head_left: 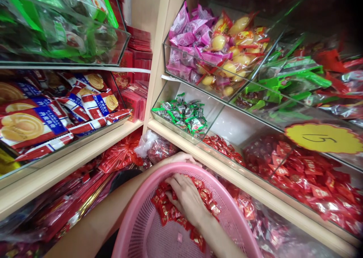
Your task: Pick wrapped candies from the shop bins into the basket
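Observation:
A pink plastic basket (136, 197) with perforated sides is tilted in front of me. Its inside holds a heap of red-wrapped candies (167, 212), with a small pink piece (179, 237) on the bare bottom. Reaching into the heap, my right hand (185, 195) has its fingers curled over the candies, thumb a little apart; some fingertips are hidden. My left hand (183, 158) is at the basket's far rim, its arm passing around the left side. Those fingers grip the rim from outside and are partly hidden behind it.
Wooden shelves meet in a corner. Clear bins hold green-wrapped candies (187, 112), red candies (306, 175), and purple and yellow packets (218, 42). Biscuit packs (36, 122) fill the left bin. A yellow tag (323, 137) reads 15. Bagged goods (119, 152) lie beneath the shelf edge.

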`<action>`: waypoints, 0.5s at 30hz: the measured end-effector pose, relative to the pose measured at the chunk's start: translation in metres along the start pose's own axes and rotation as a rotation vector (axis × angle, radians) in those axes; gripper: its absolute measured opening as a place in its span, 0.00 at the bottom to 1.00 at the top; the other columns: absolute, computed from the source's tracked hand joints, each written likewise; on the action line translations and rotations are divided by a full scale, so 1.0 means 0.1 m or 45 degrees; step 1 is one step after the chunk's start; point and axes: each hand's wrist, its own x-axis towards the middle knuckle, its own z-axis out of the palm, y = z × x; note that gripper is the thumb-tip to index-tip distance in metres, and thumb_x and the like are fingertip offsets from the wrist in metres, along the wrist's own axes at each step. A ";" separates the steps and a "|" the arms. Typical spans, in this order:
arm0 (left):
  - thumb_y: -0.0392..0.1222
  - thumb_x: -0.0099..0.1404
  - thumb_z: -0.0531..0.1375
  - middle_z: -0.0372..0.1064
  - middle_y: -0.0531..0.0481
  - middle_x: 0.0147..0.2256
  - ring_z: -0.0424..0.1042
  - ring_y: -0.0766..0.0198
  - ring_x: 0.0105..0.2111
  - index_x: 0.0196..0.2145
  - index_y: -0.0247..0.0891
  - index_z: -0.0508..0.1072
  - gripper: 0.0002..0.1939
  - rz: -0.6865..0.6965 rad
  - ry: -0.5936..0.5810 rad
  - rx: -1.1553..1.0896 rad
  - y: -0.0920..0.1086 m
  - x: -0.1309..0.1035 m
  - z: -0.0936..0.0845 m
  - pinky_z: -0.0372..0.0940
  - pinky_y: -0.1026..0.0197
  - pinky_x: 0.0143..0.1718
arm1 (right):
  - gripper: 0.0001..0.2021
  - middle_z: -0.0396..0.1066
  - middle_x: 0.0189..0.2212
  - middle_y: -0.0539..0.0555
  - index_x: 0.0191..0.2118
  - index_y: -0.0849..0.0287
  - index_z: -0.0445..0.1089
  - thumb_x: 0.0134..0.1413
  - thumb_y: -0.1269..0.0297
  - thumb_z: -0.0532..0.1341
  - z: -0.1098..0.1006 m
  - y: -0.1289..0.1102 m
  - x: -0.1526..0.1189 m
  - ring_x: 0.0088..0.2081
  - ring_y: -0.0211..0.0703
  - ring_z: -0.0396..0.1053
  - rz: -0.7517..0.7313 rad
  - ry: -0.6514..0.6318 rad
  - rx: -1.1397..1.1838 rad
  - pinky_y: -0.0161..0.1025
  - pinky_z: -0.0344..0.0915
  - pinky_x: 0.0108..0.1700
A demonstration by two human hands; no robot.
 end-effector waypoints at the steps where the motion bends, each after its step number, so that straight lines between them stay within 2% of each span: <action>1: 0.46 0.63 0.54 0.65 0.44 0.42 0.66 0.60 0.42 0.44 0.28 0.67 0.18 0.005 0.007 0.000 0.00 0.00 0.00 0.63 0.54 0.44 | 0.12 0.65 0.38 0.54 0.45 0.57 0.63 0.53 0.70 0.57 -0.02 0.00 -0.01 0.40 0.44 0.63 0.006 0.009 0.015 0.42 0.61 0.43; 6: 0.47 0.63 0.54 0.65 0.43 0.42 0.66 0.61 0.42 0.43 0.28 0.68 0.18 0.046 0.027 0.009 -0.02 0.00 -0.02 0.63 0.55 0.44 | 0.12 0.66 0.40 0.55 0.46 0.56 0.65 0.55 0.65 0.56 -0.12 0.05 -0.06 0.41 0.46 0.64 0.117 0.120 0.213 0.43 0.62 0.44; 9: 0.47 0.63 0.55 0.66 0.43 0.41 0.67 0.61 0.41 0.42 0.27 0.68 0.18 0.056 0.017 0.026 -0.04 0.01 -0.04 0.64 0.55 0.43 | 0.12 0.68 0.35 0.54 0.42 0.58 0.67 0.55 0.57 0.56 -0.20 0.13 -0.09 0.35 0.43 0.65 0.420 0.325 0.547 0.40 0.63 0.39; 11: 0.47 0.63 0.55 0.66 0.43 0.40 0.67 0.62 0.41 0.42 0.27 0.68 0.18 0.053 0.012 0.039 -0.05 0.02 -0.06 0.64 0.56 0.43 | 0.15 0.67 0.28 0.51 0.38 0.59 0.67 0.53 0.52 0.56 -0.26 0.17 -0.11 0.28 0.39 0.64 0.686 0.418 0.866 0.37 0.62 0.30; 13: 0.47 0.63 0.55 0.66 0.44 0.39 0.67 0.62 0.40 0.41 0.27 0.69 0.18 0.051 0.010 0.050 -0.06 0.03 -0.06 0.64 0.56 0.43 | 0.17 0.65 0.24 0.48 0.37 0.58 0.67 0.51 0.49 0.56 -0.31 0.21 -0.13 0.23 0.36 0.62 0.916 0.397 1.240 0.34 0.59 0.23; 15: 0.47 0.63 0.55 0.67 0.45 0.39 0.67 0.61 0.40 0.41 0.28 0.69 0.18 0.076 0.025 0.056 -0.07 0.03 -0.07 0.64 0.55 0.43 | 0.16 0.65 0.27 0.48 0.38 0.57 0.66 0.49 0.50 0.59 -0.36 0.24 -0.16 0.22 0.34 0.62 1.068 0.321 1.562 0.32 0.59 0.22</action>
